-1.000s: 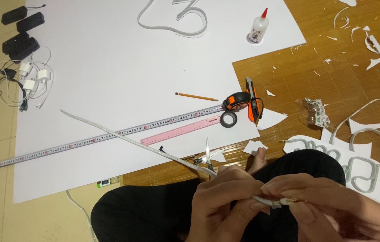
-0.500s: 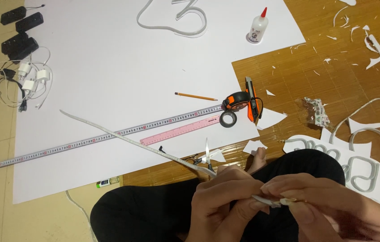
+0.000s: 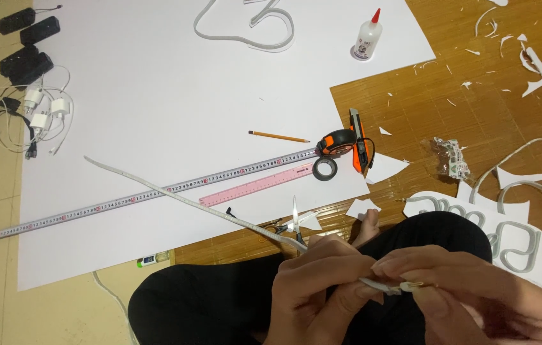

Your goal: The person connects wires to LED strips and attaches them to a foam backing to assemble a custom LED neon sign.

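Pinching one end of a long white flexible strip (image 3: pixel 181 199), the left hand (image 3: pixel 322 287) and right hand (image 3: pixel 469 294) meet at 5 o'clock; the strip trails toward 10 o'clock over a white sheet (image 3: pixel 156 83) and a long steel ruler (image 3: pixel 124 197).

I get soft, even, bright light with no clear source and only faint shadows. The far white sheet (image 3: pixel 156 96) looks nearly washed out (no hard glare). My near hands, left (image 3: pixel 312 291) and right (image 3: pixel 475 294), are slightly soft; far objects stay sharp.

A white glue bottle (image 3: pixel 368 38) with a red tip and pale label stands upright at the sheet's far edge.
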